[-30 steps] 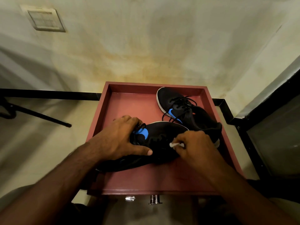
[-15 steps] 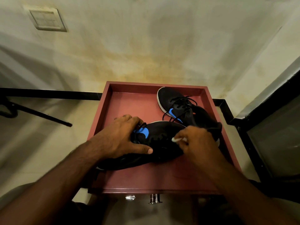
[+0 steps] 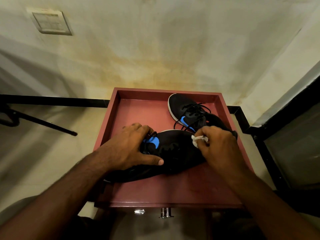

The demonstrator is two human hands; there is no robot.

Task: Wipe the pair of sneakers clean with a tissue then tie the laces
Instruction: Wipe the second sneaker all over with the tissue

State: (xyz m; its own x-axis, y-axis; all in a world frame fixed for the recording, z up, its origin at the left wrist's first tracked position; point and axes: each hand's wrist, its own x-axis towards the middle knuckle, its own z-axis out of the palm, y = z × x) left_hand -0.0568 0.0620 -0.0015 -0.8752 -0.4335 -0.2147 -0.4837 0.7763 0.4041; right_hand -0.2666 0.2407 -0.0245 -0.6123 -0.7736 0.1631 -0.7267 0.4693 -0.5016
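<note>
Pinched in the right hand, a crumpled tissue presses against the toe of the near sneaker, which lies on its side in the red tray. Left hand grips that sneaker's middle. Behind it, touching, sits sneaker 2, laces loose.

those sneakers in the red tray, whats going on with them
A person is cleaning the near sneaker: the left hand holds it down by the laces while the right hand pinches a white tissue against its toe end. The other sneaker sits at the back of the red tray, laces loose.
</note>
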